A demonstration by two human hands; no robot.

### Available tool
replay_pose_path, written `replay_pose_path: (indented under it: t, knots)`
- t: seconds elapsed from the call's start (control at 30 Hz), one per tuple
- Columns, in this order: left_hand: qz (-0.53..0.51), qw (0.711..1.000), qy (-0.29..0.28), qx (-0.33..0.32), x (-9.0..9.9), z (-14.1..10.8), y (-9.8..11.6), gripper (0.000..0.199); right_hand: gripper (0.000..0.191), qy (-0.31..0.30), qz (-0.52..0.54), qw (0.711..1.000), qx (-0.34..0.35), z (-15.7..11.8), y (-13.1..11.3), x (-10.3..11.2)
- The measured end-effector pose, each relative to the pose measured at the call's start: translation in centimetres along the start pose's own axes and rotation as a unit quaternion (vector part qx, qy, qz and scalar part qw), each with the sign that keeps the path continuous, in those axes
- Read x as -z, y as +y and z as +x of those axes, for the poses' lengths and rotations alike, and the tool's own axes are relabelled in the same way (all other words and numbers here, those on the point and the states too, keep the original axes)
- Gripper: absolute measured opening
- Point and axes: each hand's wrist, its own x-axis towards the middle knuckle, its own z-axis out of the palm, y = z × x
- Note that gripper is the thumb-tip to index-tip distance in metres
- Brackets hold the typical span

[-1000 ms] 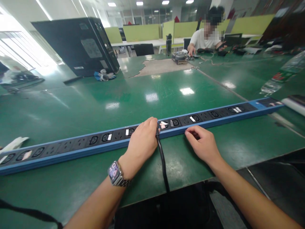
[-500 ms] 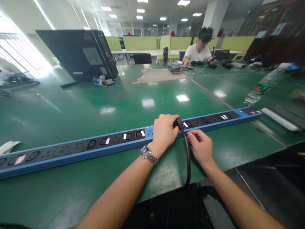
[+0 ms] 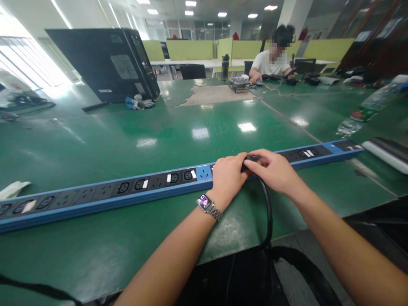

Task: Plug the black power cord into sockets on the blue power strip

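Note:
A long blue power strip [image 3: 204, 172] with black socket sections lies across the green table, several sockets bearing white labels. My left hand [image 3: 228, 176], with a watch [image 3: 205, 203] on its wrist, rests over the strip right of the blue socket, fingers closed round a black power plug [image 3: 246, 163]. From the other side, my right hand [image 3: 274, 170] grips the same plug, thumb and fingers pressed on it. The plug's front end is hidden by my hands, so whether it sits in a socket cannot be told. Its black cable [image 3: 269, 212] hangs over the table's near edge.
A black computer case [image 3: 98, 63] stands at the back left beside gloves [image 3: 139, 102]. A plastic bottle [image 3: 366, 108] lies on the right, near a flat device [image 3: 387, 153]. Across the table sits a person [image 3: 272, 61] among cables and parts. White tissue [image 3: 14, 189] lies at left.
My right hand has risen from beside the strip and closed on the plug next to my left hand. The cable has shifted right with it, and the view has moved slightly.

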Motion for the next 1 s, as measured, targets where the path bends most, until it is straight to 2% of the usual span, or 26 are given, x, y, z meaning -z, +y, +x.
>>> replay_pose_path:
  t: [0.07, 0.13, 0.23, 0.3, 0.37, 0.47, 0.53, 0.57, 0.63, 0.67, 0.73, 0.77, 0.8, 0.87, 0.93, 1.0]
  knots:
    - [0.022, 1.000, -0.008, -0.016, 1.1, -0.5, -0.6, 0.059, 0.023, -0.043, -0.156, 0.986, 0.048, 1.2, -1.4, 0.6]
    - [0.062, 0.998, 0.013, -0.018, 2.9, -1.7, -2.2, 0.068, 0.018, -0.052, -0.267, 0.960, 0.068, 2.0, -2.4, 1.1]
    - [0.139, 0.989, 0.043, 0.024, 6.1, -4.5, -5.7, 0.053, 0.020, -0.073, -0.335, 0.935, 0.085, 2.6, -2.9, 1.7]
    - [0.172, 0.983, 0.040, 0.044, 7.8, -6.4, -8.0, 0.053, 0.023, -0.088, -0.354, 0.927, 0.082, 2.9, -3.0, 2.1]
    - [0.178, 0.982, 0.028, 0.055, 8.7, -7.9, -9.6, 0.054, 0.026, -0.105, -0.380, 0.916, 0.070, 3.2, -3.2, 2.0]
    - [0.168, 0.984, 0.015, 0.057, 8.8, -8.9, -10.3, 0.052, 0.030, -0.132, -0.428, 0.892, 0.052, 3.6, -3.5, 1.1]
    - [0.169, 0.984, 0.021, 0.057, 8.5, -8.9, -10.2, 0.051, 0.032, -0.145, -0.436, 0.887, 0.046, 3.5, -3.9, 0.8]
    - [0.171, 0.983, 0.026, 0.057, 8.4, -8.9, -10.1, 0.051, 0.032, -0.150, -0.422, 0.893, 0.040, 3.3, -4.1, 1.0]
    - [0.172, 0.983, 0.034, 0.058, 8.2, -8.8, -9.9, 0.051, 0.030, -0.135, -0.355, 0.925, 0.018, 2.7, -5.1, 2.6]
    - [0.171, 0.983, 0.036, 0.058, 8.2, -8.8, -9.9, 0.051, 0.030, -0.099, -0.311, 0.945, 0.007, 2.4, -5.7, 3.9]
    - [0.168, 0.983, 0.038, 0.058, 8.2, -8.8, -9.9, 0.050, 0.033, 0.025, -0.243, 0.970, -0.002, 1.7, -6.7, 7.0]
    - [0.167, 0.983, 0.040, 0.059, 8.3, -8.9, -9.9, 0.050, 0.035, 0.089, -0.232, 0.969, 0.000, 1.5, -6.9, 8.5]
    - [0.166, 0.983, 0.042, 0.059, 8.3, -8.9, -10.0, 0.050, 0.035, 0.118, -0.240, 0.964, -0.003, 1.5, -6.8, 9.7]
    - [0.165, 0.984, 0.046, 0.057, 8.3, -8.9, -10.0, 0.050, 0.030, 0.089, -0.293, 0.952, -0.029, 1.7, -5.3, 11.3]
    - [0.163, 0.984, 0.047, 0.054, 8.2, -9.0, -10.0, 0.050, 0.026, 0.011, -0.342, 0.938, -0.060, 2.3, -2.5, 11.7]
    - [0.163, 0.984, 0.047, 0.052, 8.1, -9.0, -10.0, 0.050, 0.028, -0.021, -0.370, 0.926, -0.072, 2.9, 0.6, 12.0]
